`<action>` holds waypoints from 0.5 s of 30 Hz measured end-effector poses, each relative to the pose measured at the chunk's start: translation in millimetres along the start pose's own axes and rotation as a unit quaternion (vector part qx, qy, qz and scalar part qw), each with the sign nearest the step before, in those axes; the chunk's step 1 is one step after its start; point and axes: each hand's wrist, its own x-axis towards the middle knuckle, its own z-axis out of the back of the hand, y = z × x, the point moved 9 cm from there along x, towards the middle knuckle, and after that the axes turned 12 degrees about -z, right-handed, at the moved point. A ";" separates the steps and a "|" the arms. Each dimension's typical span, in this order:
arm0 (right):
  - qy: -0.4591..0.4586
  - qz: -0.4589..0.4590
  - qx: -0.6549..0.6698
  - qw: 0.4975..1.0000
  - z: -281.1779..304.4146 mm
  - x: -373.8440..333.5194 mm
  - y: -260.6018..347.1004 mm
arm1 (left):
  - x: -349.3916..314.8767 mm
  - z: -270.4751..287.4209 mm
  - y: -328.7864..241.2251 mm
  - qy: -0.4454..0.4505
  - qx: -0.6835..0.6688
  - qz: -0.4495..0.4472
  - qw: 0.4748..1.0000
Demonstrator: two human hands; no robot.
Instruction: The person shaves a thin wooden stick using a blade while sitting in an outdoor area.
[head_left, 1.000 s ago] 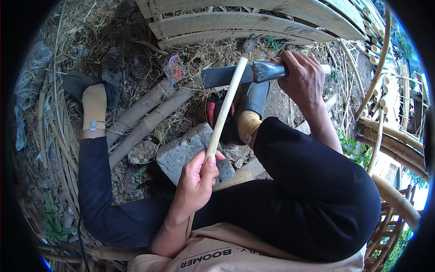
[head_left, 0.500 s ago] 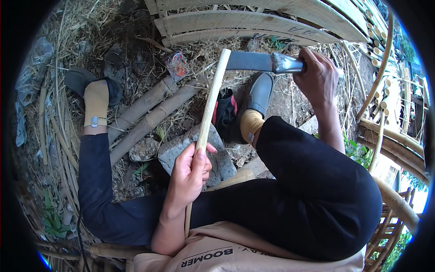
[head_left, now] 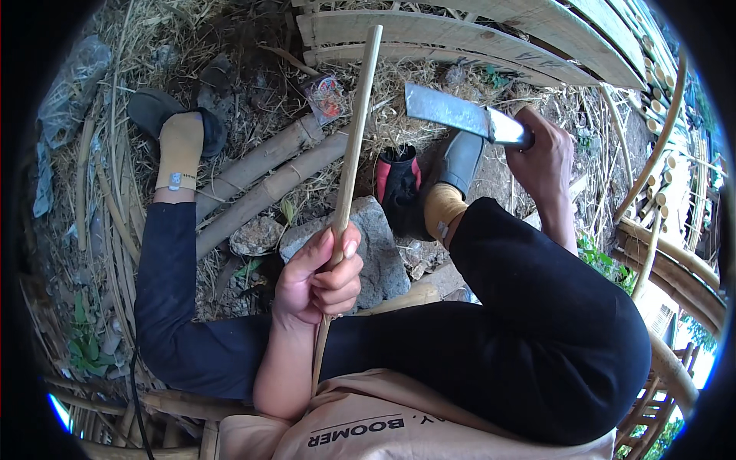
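Snugly, the left grip (head_left: 320, 277) curls around a pale stick (head_left: 353, 146).

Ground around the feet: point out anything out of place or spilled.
Crumpled clear plastic at the far left and a small red-patterned wrapper near the upper end of a bamboo pole look like stray litter on the straw-strewn ground. No spill shows.

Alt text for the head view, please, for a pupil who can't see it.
The left hand grips a pale stick while the right hand holds a broad-bladed knife, apart from it. Beyond lie a grey stone and two bamboo poles on straw-strewn ground.
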 end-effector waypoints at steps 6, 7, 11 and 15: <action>0.078 0.071 0.098 0.990 -8.9 -10.2 28.7 | -2.8 8.8 0.7 -0.012 0.003 0.009 1.000; 0.096 0.086 0.121 0.984 -11.6 -11.2 34.8 | -3.8 10.2 0.1 -0.012 0.012 0.012 1.000; 0.176 0.129 0.175 0.960 -23.8 -16.9 50.1 | 3.4 16.2 1.5 -0.038 0.051 0.010 0.998; 0.228 0.199 0.162 0.939 -41.0 -23.9 78.3 | 0.4 27.5 -11.3 -0.126 0.212 -0.023 0.969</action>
